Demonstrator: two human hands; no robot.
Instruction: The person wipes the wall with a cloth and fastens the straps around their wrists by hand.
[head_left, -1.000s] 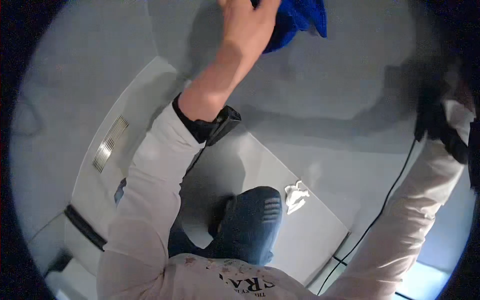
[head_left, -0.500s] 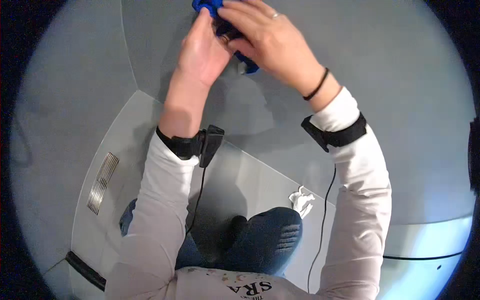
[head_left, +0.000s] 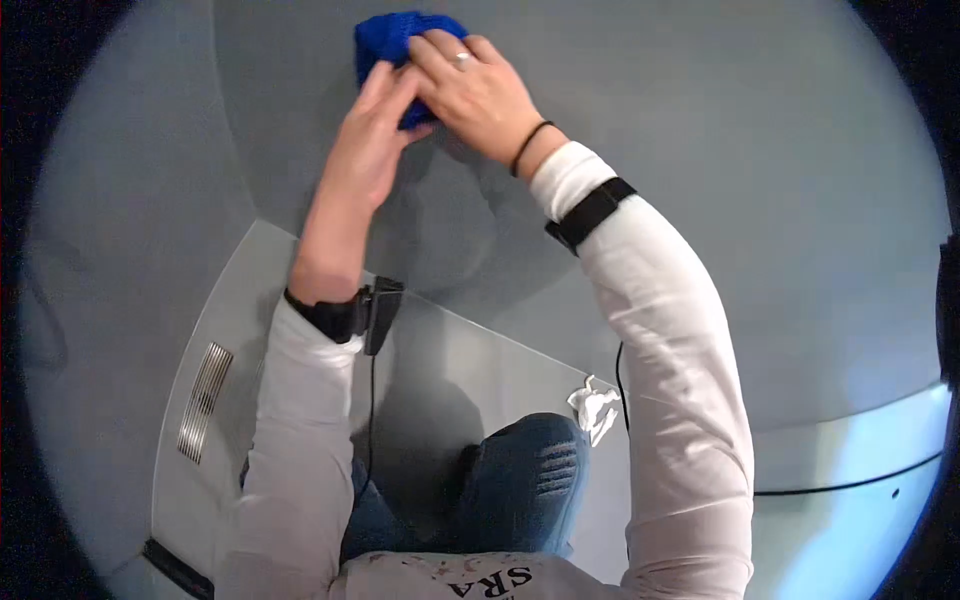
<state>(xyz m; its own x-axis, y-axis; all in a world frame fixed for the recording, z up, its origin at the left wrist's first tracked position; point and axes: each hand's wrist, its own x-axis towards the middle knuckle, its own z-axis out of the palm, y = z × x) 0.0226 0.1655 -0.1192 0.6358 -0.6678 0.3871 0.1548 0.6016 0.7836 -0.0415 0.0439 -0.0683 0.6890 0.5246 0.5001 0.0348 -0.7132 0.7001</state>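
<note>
A bunched blue cloth lies against the smooth grey panel near the top of the head view. My right hand, with a ring on one finger, covers the cloth's right part, its fingers bent over it. From below, my left hand grips the cloth's lower edge; some blue shows between its fingers and thumb. The fingertips of both hands meet or overlap at the middle of the cloth. Part of the cloth is hidden under the hands.
The grey panel spreads in front. A crumpled white cloth or paper lies near my knee. A metal vent is at left. Black straps with thin cables sit on both forearms. A dark bar is at lower left.
Both hands have shifted left and slightly down with the blue cloth. It now looks more spread out against the panel, and the right hand lies flatter over it.
</note>
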